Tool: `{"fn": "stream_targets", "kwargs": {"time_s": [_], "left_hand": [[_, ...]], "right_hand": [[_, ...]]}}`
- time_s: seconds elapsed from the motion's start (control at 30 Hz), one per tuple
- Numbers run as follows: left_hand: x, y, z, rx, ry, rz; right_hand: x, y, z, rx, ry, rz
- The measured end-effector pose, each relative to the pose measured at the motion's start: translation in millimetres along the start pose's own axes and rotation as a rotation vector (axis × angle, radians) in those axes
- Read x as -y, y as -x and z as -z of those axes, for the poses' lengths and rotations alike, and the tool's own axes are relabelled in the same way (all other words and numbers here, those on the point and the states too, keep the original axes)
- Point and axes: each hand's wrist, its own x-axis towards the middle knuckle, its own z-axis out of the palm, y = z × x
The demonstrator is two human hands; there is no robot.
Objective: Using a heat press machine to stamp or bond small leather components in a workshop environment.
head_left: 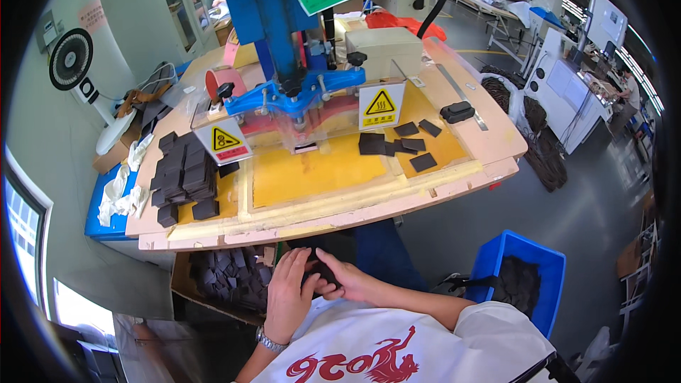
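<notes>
My two hands are together in front of my body, below the table's front edge. Between them is a small black piece [325, 272], mostly covered by fingers, so I cannot tell whether it is one piece or a stack. My left hand [287, 289], with a metal watch at the wrist, has its fingers and thumb bent around the piece's left side. My right hand [349, 280] grips it from the right, thumb on top. Above, a pile of black rectangular pieces [186, 170] covers the table's left part. Several loose black pieces [423, 162] lie on the right.
A blue press [294, 89] with clear guards and warning signs stands over the yellow-topped table [312, 181]. Below its left side, a cardboard box [183, 280] holds many dark pieces. A blue bin [489, 255] with dark contents stands to my right. A fan [71, 59] is at left.
</notes>
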Motion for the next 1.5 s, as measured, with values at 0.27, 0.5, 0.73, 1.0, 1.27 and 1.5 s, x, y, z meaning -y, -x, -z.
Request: {"fn": "stream_targets", "kwargs": {"time_s": [0.27, 0.5, 0.73, 1.0, 1.27, 1.5], "left_hand": [[-29.7, -12.4, 10.9, -0.021, 0.063, -0.103], [-27.0, -83.2, 34.1, -0.369, 0.225, -0.077], [33.2, -130.1, 19.8, -0.245, -0.108, -0.124], [23.1, -130.6, -13.0, -0.323, -0.364, -0.319], [-5.0, -114.5, 26.1, -0.232, -0.294, -0.369], [-16.6, -109.7, 43.1, 0.012, -0.252, -0.228]], "right_hand": [[48.1, 33.8, -23.7, 0.059, 0.4, -0.056], [144.5, 70.2, -86.4, 0.035, 1.429, 0.908], [174.3, -3.4, -37.3, -0.278, 2.002, 1.143], [173.4, -32.6, -40.3, -0.269, 1.864, 1.195], [169.7, 11.6, -59.5, -0.26, 1.483, 1.006], [144.8, 9.0, -75.5, -0.169, 1.298, 1.094]]}}
